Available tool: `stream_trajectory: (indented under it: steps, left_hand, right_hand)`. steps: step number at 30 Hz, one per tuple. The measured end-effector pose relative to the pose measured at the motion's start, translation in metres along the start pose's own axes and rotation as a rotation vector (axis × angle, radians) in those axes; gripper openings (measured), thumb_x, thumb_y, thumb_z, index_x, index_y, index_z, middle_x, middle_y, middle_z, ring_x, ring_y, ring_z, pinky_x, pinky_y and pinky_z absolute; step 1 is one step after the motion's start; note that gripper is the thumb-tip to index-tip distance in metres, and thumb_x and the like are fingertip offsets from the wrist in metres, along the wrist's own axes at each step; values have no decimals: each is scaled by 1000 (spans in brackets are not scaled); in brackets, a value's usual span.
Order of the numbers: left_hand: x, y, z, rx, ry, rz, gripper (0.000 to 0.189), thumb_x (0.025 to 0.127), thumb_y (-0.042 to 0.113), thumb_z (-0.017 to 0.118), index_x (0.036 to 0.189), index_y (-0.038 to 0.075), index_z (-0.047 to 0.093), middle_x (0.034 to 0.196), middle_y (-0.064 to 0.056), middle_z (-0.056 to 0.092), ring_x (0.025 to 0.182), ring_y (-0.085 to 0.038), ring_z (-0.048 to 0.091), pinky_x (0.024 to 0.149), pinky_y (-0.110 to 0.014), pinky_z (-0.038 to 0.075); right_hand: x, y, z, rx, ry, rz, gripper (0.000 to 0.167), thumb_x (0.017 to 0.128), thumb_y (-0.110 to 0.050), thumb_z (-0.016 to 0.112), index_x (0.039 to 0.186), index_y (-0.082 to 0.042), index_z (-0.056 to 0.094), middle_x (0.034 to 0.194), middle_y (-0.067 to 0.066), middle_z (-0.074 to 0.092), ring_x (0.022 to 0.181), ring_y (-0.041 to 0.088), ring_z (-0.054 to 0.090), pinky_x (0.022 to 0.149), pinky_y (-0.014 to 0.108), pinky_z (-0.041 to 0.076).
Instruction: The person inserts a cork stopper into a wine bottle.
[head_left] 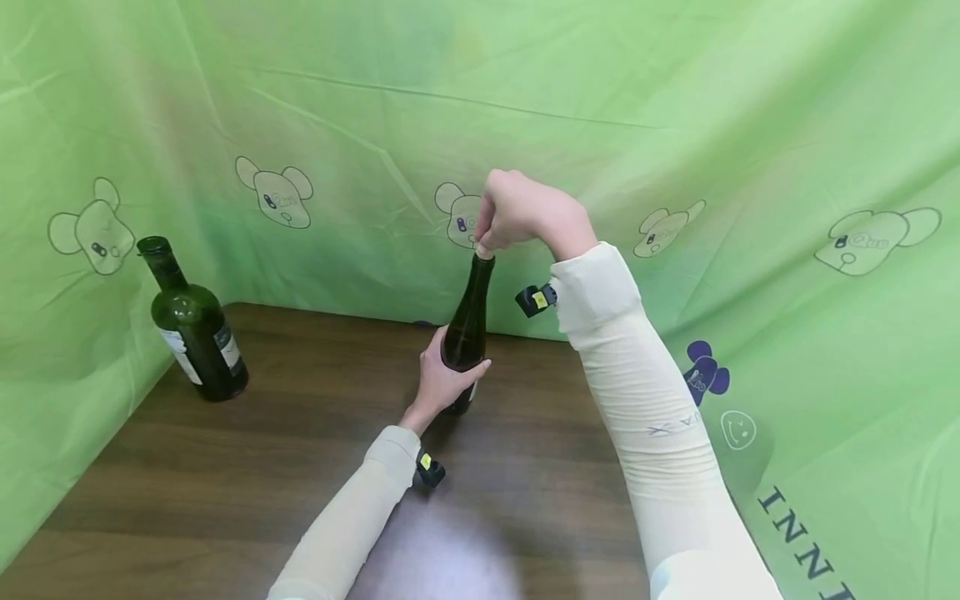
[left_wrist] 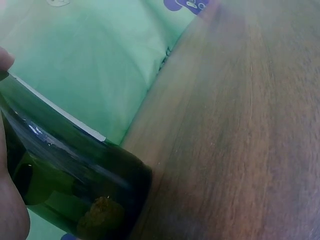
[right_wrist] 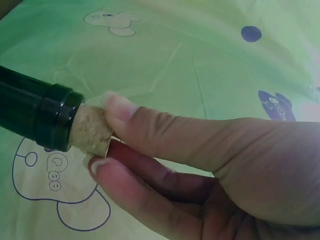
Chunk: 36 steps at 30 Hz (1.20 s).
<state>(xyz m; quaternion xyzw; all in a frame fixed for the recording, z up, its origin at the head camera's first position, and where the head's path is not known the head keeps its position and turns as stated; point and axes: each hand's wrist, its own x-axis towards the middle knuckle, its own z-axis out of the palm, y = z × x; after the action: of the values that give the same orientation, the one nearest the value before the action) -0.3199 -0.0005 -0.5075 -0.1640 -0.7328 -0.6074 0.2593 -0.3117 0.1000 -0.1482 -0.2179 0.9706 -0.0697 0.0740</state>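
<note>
A slim dark green wine bottle [head_left: 467, 321] stands upright toward the back of the wooden table. My left hand [head_left: 440, 377] grips its lower body, the thumb lying across the front. At the bottle's mouth, my right hand [head_left: 525, 215] pinches a cork [right_wrist: 91, 130] between thumb and fingers. In the right wrist view part of the cork sticks out of the glass neck [right_wrist: 52, 115], its outer end between the fingertips. Through the green glass in the left wrist view, a brown cork-like piece [left_wrist: 102, 216] shows near the bottle's base.
A wider green bottle [head_left: 197, 333] with a pale label stands at the table's left, near the cloth. Green cloth [head_left: 360, 125] with mouse-head drawings hangs behind and on both sides. The brown wooden table [head_left: 315, 442] spreads out in front of the bottles.
</note>
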Motion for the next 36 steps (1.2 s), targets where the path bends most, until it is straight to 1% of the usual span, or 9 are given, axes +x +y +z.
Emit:
stream_trajectory:
  steps: [3,5,10,14,16,22,27,33,36]
  left_hand:
    - [0,-1,1,6,0,2,70,73,41,90,132,21,58,115,0,70,102,-19,67,88,-43,54]
    - [0,-1,0,3,1,2,70,73,40,90,132,21,58,115,0,70,102,-19,67,88,-44,54]
    - [-1,-2,-4,4,13,-2,69,73,38,91,132,20,59,114,-1,70,101,-20,67,86,-45,54]
    - [-1,-2,-5,16,-1,-10,69,74,40,89,132,21,57,114,-1,69,101,-20,67,87,-46,54]
    - [-1,-1,-4,24,-6,-17,70,74,41,89,133,21,57,115,-1,69,102,-21,66,88,-46,54]
    - [-4,1,3,2,-12,-34,70,73,41,90,132,20,58,115,0,69,102,-20,66,89,-46,53]
    - [-10,1,4,-10,-19,-29,69,74,41,89,131,21,58,114,1,69,101,-18,66,87,-45,53]
    - [-14,3,4,-10,-3,-37,67,73,39,90,130,22,59,112,0,70,99,-19,67,87,-45,54]
    - [-12,3,4,-1,11,-32,69,71,38,91,130,21,60,113,-1,70,100,-20,67,87,-46,54]
  right_hand:
    - [0,-3,-2,-14,-12,10,8,85,-12,80,93,-14,80,97,4,75,85,20,65,80,38,52]
    - [1,-2,-2,-8,-31,0,10,85,-12,79,95,-13,80,97,5,76,85,20,65,80,37,52]
    - [5,1,-7,1,-113,-54,19,88,-13,79,106,-10,80,107,6,77,95,20,69,92,39,53]
    - [6,0,-12,-28,-141,-56,20,87,-16,81,107,-13,80,112,3,76,103,20,68,97,43,52]
    - [6,-1,-13,-35,-142,-41,19,86,-17,83,104,-14,80,112,2,75,104,19,67,98,44,51]
    - [4,3,-13,-30,-143,39,19,82,-20,86,99,-19,79,110,-2,73,108,19,63,103,50,47]
    - [0,7,-7,22,-125,79,17,82,-17,86,97,-17,79,109,-1,73,104,20,64,101,50,48]
    - [-2,11,-2,64,-99,68,16,82,-17,86,96,-16,79,108,-1,74,102,21,63,96,47,49]
    - [-2,18,1,129,-84,6,17,83,-13,84,99,-12,79,107,3,76,101,22,65,97,44,50]
